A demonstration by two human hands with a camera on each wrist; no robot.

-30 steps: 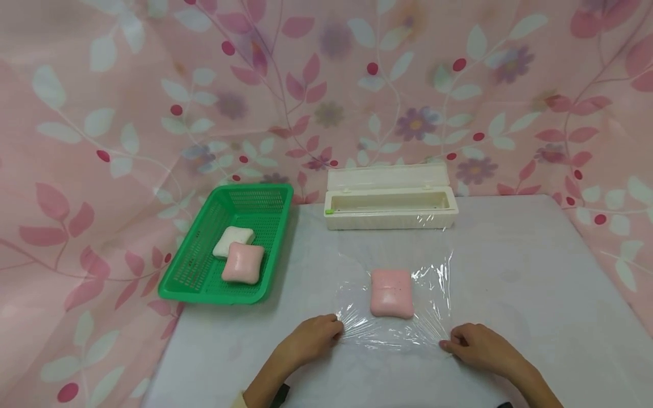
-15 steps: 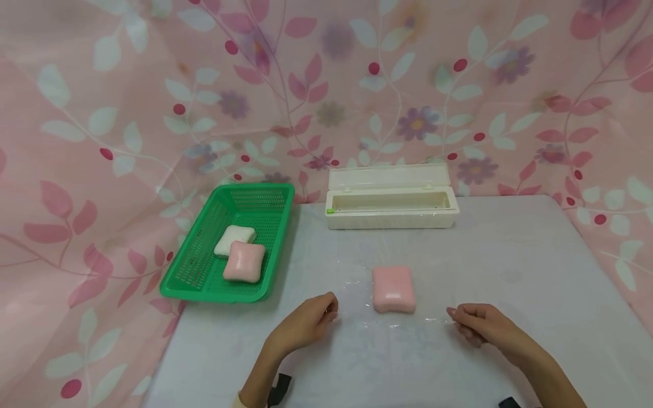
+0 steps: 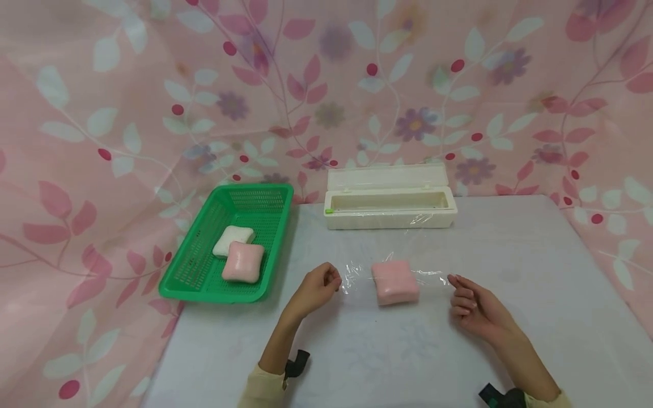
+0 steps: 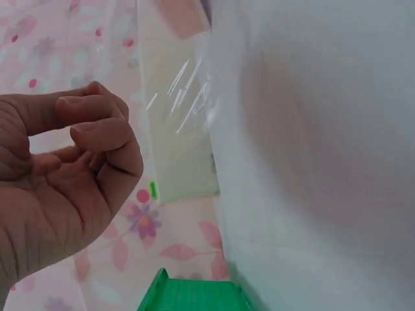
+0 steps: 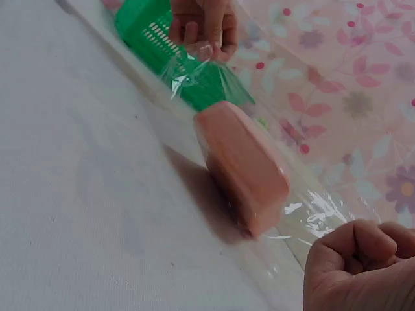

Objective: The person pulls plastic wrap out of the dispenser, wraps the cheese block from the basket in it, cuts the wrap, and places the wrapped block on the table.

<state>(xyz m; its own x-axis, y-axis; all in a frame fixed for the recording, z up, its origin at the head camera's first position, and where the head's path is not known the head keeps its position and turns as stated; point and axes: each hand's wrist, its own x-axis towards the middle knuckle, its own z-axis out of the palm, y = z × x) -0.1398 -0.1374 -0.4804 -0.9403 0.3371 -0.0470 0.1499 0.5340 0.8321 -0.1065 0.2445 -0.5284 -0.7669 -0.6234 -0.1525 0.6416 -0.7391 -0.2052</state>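
A pink bar of soap (image 3: 395,282) lies in a sheet of clear plastic wrap (image 3: 431,277) that stretches out on both sides of it. My left hand (image 3: 315,289) pinches the wrap's left end between thumb and fingers. On the opposite side, the right end is pinched by my right hand (image 3: 479,309), its other fingers curled. In the right wrist view the soap (image 5: 243,165) looks tilted over its shadow; whether it touches the table I cannot tell. Glossy folds of the wrap (image 4: 185,97) show beyond my left fingertips in the left wrist view.
At the left stands a green plastic basket (image 3: 278,243) holding a white soap (image 3: 230,241) and another pink soap (image 3: 244,263). A cream wrap dispenser box (image 3: 390,220) with its lid raised stands at the table's back edge, before a floral curtain (image 3: 326,85).
Both hands have moved away from the body, carrying the near edge of the wrap up to the soap. The soap has shifted slightly and turned a little. Basket and box have stayed put.
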